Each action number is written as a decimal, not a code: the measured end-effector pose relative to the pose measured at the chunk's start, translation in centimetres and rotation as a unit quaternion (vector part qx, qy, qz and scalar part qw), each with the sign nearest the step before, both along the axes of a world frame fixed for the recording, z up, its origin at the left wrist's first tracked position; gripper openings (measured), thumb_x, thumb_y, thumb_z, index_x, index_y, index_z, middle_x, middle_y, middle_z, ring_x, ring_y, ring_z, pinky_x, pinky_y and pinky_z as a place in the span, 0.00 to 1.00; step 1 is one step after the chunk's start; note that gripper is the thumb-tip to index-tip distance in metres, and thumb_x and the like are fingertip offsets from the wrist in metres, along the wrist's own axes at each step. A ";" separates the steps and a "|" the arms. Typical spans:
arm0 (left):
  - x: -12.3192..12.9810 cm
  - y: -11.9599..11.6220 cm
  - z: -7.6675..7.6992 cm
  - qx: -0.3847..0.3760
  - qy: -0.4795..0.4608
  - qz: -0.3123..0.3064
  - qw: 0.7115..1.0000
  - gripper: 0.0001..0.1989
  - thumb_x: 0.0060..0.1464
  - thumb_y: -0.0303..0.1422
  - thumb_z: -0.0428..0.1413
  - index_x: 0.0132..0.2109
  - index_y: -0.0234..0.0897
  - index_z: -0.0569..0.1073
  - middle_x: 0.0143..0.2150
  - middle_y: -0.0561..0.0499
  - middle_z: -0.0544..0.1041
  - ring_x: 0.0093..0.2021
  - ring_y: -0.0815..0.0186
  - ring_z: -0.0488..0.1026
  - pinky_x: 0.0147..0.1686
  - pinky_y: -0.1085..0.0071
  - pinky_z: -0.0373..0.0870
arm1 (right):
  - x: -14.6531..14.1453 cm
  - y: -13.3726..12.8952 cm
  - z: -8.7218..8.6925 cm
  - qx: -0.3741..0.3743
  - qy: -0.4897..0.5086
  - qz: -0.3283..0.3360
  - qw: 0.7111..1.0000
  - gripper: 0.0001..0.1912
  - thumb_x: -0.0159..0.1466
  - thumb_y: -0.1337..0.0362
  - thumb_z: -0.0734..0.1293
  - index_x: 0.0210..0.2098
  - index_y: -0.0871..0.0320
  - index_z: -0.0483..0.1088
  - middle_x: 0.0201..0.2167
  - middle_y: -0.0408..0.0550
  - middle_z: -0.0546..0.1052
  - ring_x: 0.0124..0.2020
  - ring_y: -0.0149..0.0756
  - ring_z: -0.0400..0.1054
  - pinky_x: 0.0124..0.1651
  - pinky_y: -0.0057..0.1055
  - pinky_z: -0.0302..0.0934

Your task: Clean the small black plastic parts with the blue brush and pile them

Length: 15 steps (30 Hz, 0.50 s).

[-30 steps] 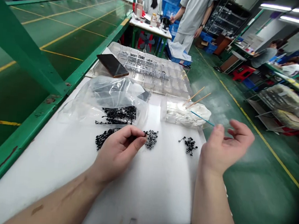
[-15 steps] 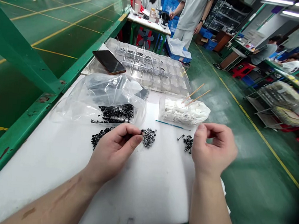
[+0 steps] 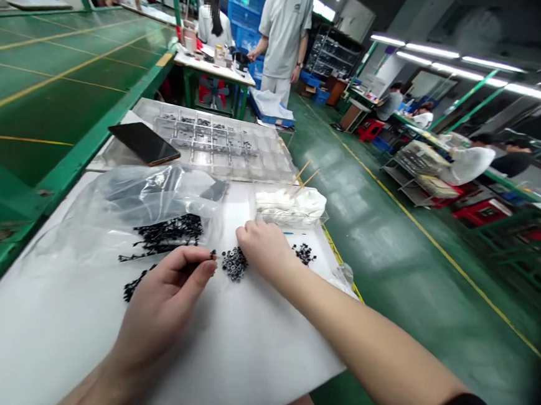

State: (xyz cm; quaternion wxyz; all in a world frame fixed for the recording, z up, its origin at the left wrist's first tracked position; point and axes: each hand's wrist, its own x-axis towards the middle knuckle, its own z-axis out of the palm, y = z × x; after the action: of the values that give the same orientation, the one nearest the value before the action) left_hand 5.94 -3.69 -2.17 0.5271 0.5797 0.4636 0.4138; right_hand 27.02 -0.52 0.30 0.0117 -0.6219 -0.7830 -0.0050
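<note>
Worktop (image 3: pixel 49 328) beneath both hands: matt, smooth. Bag (image 3: pixel 159 187) beyond the left hand (image 3: pixel 162 303): clear plastic film, glossy, creased. Stemmed parts (image 3: pixel 179 228) at the bag: plastic in appearance. Ring-shaped pieces (image 3: pixel 234 266) between the hands: metallic-looking rims. Small part (image 3: pixel 213 255) at the left hand's fingertips: too small to determine material. Box (image 3: pixel 292 218) beyond the right hand (image 3: pixel 264 244): transparent rigid plastic; filling (image 3: pixel 284 201) soft, crumpled, cloth or paper undetermined. Sticks (image 3: pixel 306 180) in the filling: wood, matt. Phone (image 3: pixel 144 142) farther beyond the left hand: smooth, glossy screen. Compartmented tray (image 3: pixel 277 154) beyond both hands: clear plastic, slightly hazy. Floor (image 3: pixel 408 288) right of the right hand: smooth, semi-gloss.
</note>
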 end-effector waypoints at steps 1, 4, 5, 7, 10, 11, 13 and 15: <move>0.0 0.0 -0.1 -0.003 0.000 0.002 1.000 0.18 0.64 0.50 0.66 0.47 0.41 0.78 0.37 0.52 0.77 0.34 0.64 0.72 0.34 0.70 0.67 | 0.0 0.2 -0.1 -0.010 -0.022 0.005 1.000 0.13 0.69 0.77 0.63 0.42 0.62 0.79 0.41 0.62 0.82 0.42 0.49 0.77 0.42 0.39 0.65; -0.1 0.1 -0.3 -0.014 -0.003 -0.002 1.000 0.19 0.62 0.51 0.66 0.47 0.42 0.78 0.36 0.52 0.76 0.34 0.64 0.72 0.35 0.70 0.68 | -0.1 0.8 0.0 -0.034 -0.073 0.024 0.996 0.14 0.71 0.76 0.61 0.45 0.64 0.78 0.43 0.64 0.82 0.44 0.50 0.78 0.42 0.40 0.67; -0.1 0.1 -0.4 -0.019 -0.006 -0.004 1.000 0.19 0.62 0.52 0.67 0.48 0.42 0.78 0.36 0.53 0.77 0.34 0.64 0.72 0.35 0.70 0.68 | -0.2 0.9 0.3 -0.040 -0.086 0.032 0.995 0.14 0.71 0.76 0.60 0.44 0.64 0.78 0.42 0.63 0.82 0.44 0.50 0.78 0.42 0.40 0.67; -0.1 0.1 -0.4 -0.026 -0.010 -0.004 1.000 0.20 0.61 0.52 0.67 0.48 0.42 0.78 0.37 0.53 0.77 0.35 0.64 0.72 0.36 0.70 0.69 | -0.4 0.7 1.1 -0.043 -0.106 0.050 0.992 0.14 0.71 0.76 0.60 0.44 0.64 0.77 0.41 0.62 0.81 0.42 0.50 0.78 0.40 0.40 0.67; -0.2 0.1 -0.3 -0.026 -0.017 -0.002 1.000 0.20 0.61 0.52 0.67 0.48 0.41 0.78 0.36 0.52 0.77 0.34 0.64 0.72 0.35 0.70 0.68 | -0.5 -0.8 3.6 -0.025 -0.128 0.075 0.989 0.13 0.70 0.76 0.60 0.45 0.64 0.76 0.41 0.62 0.81 0.42 0.51 0.77 0.39 0.41 0.66; -0.1 0.1 -0.2 -0.023 -0.020 -0.004 1.000 0.20 0.61 0.52 0.67 0.47 0.41 0.78 0.36 0.52 0.77 0.34 0.64 0.72 0.34 0.70 0.68 | -0.3 -1.5 4.7 -0.010 -0.135 0.086 0.987 0.13 0.70 0.76 0.60 0.45 0.64 0.76 0.41 0.61 0.80 0.42 0.51 0.77 0.39 0.41 0.65; -0.1 0.1 -0.1 -0.017 -0.028 -0.011 0.999 0.20 0.61 0.52 0.67 0.47 0.40 0.78 0.35 0.52 0.76 0.33 0.64 0.71 0.32 0.70 0.67 | 0.9 -3.0 7.1 0.045 -0.145 0.115 0.982 0.13 0.69 0.77 0.60 0.43 0.62 0.76 0.38 0.58 0.80 0.39 0.48 0.75 0.37 0.40 0.63; 0.0 0.0 0.1 -0.009 -0.035 -0.017 0.999 0.19 0.62 0.51 0.66 0.46 0.40 0.78 0.34 0.52 0.75 0.32 0.64 0.69 0.31 0.71 0.66 | 3.2 -4.1 9.2 0.127 -0.118 0.117 0.978 0.13 0.69 0.77 0.61 0.38 0.59 0.77 0.36 0.54 0.79 0.37 0.45 0.73 0.38 0.39 0.63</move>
State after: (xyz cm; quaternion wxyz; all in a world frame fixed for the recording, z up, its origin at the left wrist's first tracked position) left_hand 5.98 -3.69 -2.04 0.5553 0.5679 0.4383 0.4207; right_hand 30.19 -4.59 9.51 -0.0011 -0.5148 -0.8390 -0.1762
